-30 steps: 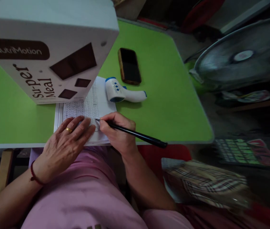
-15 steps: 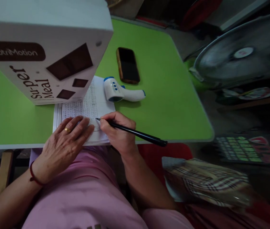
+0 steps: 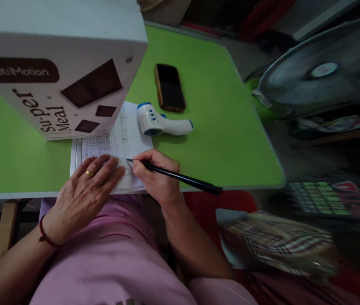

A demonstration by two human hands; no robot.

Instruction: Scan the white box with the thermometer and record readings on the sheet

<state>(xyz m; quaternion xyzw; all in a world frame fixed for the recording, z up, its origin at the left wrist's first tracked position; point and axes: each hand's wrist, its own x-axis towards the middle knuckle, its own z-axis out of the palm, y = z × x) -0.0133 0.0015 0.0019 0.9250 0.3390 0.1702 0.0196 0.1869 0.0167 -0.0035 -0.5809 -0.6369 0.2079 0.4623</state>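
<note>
A sheet of paper (image 3: 135,142) covered partly in handwritten lines lies at the near edge of the green table. My left hand (image 3: 87,186) rests flat on its lower left, fingers stretched out, a gold ring on one finger. My right hand (image 3: 159,176) is closed round a black pen (image 3: 182,178), whose tip meets the page just right of my left fingertips. The pen's back end slants down to the right. Just beyond the paper's right side, partly over it, lies a white and blue infrared thermometer (image 3: 163,123).
A tall white NutriMotion box (image 3: 87,51) stands at the left, over the paper's far part. A phone (image 3: 170,87) lies on the green table (image 3: 221,127) past the thermometer. Right of the table are a fan (image 3: 319,72) and a checked cloth item (image 3: 281,241) in plastic.
The view has shifted very slightly. My right hand and the pen stay nearly in place at the page, and my left hand keeps still.
</note>
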